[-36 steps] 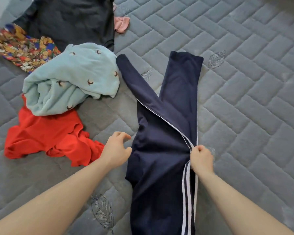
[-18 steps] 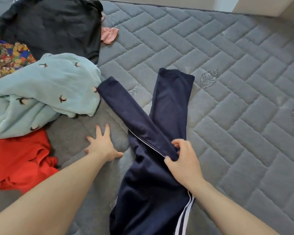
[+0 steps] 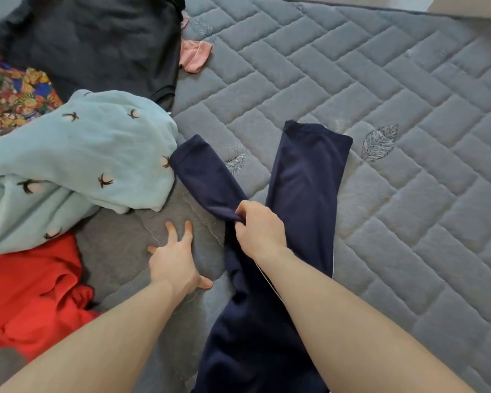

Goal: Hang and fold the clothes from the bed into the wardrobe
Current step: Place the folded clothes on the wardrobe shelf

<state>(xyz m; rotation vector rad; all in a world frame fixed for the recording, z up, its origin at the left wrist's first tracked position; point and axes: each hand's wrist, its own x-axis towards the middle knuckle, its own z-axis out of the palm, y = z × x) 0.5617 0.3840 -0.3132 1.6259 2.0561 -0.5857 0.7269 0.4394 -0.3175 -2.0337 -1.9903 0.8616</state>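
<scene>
Navy track trousers (image 3: pixel 304 177) lie lengthwise on the grey quilted mattress (image 3: pixel 408 194), legs pointing away and spread in a V. My right hand (image 3: pixel 258 231) grips the left leg where it crosses toward the right one, bunching the cloth. My left hand (image 3: pixel 176 262) presses flat on the mattress just left of the trousers, fingers spread, holding nothing. The waist end runs under my right forearm to the bottom edge.
A pile of clothes lies on the left: a pale blue top with small embroidered motifs (image 3: pixel 77 163), a red garment (image 3: pixel 31 290), a black garment (image 3: pixel 102 43), a floral cloth (image 3: pixel 14 100) and a small pink piece (image 3: pixel 194 56). The mattress's far edge runs along the top right.
My right hand moved up from the striped side seam to the left leg and took hold of it. My left hand opened and settled flat on the mattress.
</scene>
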